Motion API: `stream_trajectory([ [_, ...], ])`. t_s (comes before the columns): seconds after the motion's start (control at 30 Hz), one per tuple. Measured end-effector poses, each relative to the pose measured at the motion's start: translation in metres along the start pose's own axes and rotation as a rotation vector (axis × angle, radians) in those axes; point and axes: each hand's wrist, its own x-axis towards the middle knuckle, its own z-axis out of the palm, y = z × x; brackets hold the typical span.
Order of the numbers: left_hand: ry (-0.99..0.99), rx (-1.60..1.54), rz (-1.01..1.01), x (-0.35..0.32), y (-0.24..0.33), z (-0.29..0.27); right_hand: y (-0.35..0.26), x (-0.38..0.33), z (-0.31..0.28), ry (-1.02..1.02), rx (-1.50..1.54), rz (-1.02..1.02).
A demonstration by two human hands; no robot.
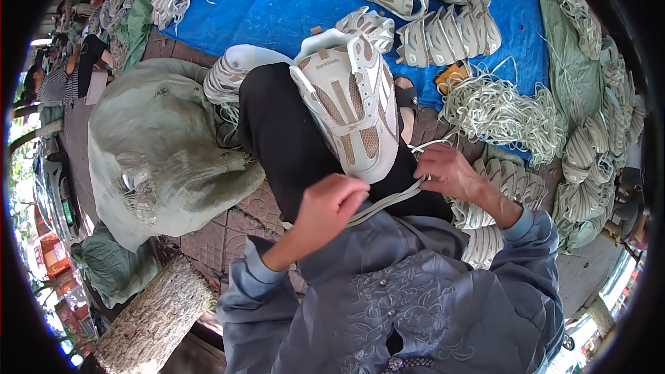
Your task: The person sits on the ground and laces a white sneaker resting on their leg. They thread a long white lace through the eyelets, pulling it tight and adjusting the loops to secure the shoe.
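Note:
A beige and white shoe upper (pixel 346 107) with mesh panels lies across my black-trousered knee, its rounded toe end towards me. Just below that toe end is my left hand (pixel 324 211), fingers curled together; whether anything is between them is hidden. My right hand (pixel 450 172), to the right of the toe, pinches pale shoelaces (pixel 395 199) between thumb and fingers. These laces run in a bundle across my lap to the left, passing under or behind the left hand. A loose lace end curves up above the right hand.
A tangled heap of pale laces (pixel 502 114) lies at the right, beside an orange object (pixel 451 76). Stacked shoe uppers (pixel 450 33) rest on a blue tarp (pixel 277 7); more bundles (pixel 589 159) line the right side. At left stand a large pale sack (pixel 166 145) and a log (pixel 156 315).

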Motion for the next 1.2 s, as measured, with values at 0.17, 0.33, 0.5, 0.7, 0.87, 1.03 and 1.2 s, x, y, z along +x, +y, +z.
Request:
stream_trajectory([
  [0.17,0.088,0.028,0.128,0.012,0.017,0.044,-0.014,0.013,-0.015,0.035,-0.241,-0.199],
  [0.33,-0.448,-0.261,-0.146,0.028,0.029,0.033,-0.038,0.030,-0.104,0.403,-0.257,-0.208],
  [0.5,-0.511,-0.550,-0.569,0.010,0.015,-0.053,0.080,-0.025,-0.205,0.516,-0.430,0.347],
  [0.7,-0.394,-0.505,-0.619,0.002,-0.007,-0.099,0.229,-0.142,-0.208,0.370,-0.935,0.947],
  [0.87,-0.139,-1.083,-0.599,0.029,-0.013,-0.066,0.212,-0.074,-0.143,0.190,-0.714,0.699],
  [1.03,-0.290,-0.943,-0.535,0.089,0.009,-0.046,-0.022,0.080,-0.084,0.229,0.259,0.017],
  [1.2,-0.490,-0.566,-0.467,0.098,0.028,-0.049,-0.048,0.135,-0.060,-0.259,0.836,0.211],
])
